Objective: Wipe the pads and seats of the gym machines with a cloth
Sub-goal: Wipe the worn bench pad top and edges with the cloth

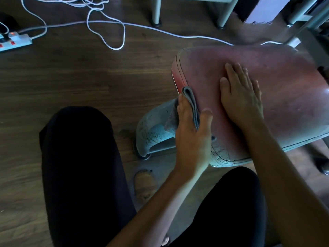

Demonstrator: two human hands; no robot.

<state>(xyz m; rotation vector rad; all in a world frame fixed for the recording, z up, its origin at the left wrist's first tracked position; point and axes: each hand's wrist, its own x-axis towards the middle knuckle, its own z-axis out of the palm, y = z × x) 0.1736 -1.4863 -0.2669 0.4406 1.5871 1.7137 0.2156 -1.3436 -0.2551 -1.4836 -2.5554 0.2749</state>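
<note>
A worn red padded seat [277,90] of a gym machine fills the right half of the head view, its near corner cracked. My left hand [193,132] grips a folded grey cloth [191,102] and presses it against the seat's left edge. Further right, my right hand [242,97] lies flat on the top of the seat, fingers spread, holding nothing.
A grey metal machine foot [154,134] stands on the dark wooden floor under the seat's left side. White cables [106,31] loop across the floor at the back, with a power strip [15,41] at far left. Grey frame legs [156,13] stand behind. My knees in black trousers [80,166] are below.
</note>
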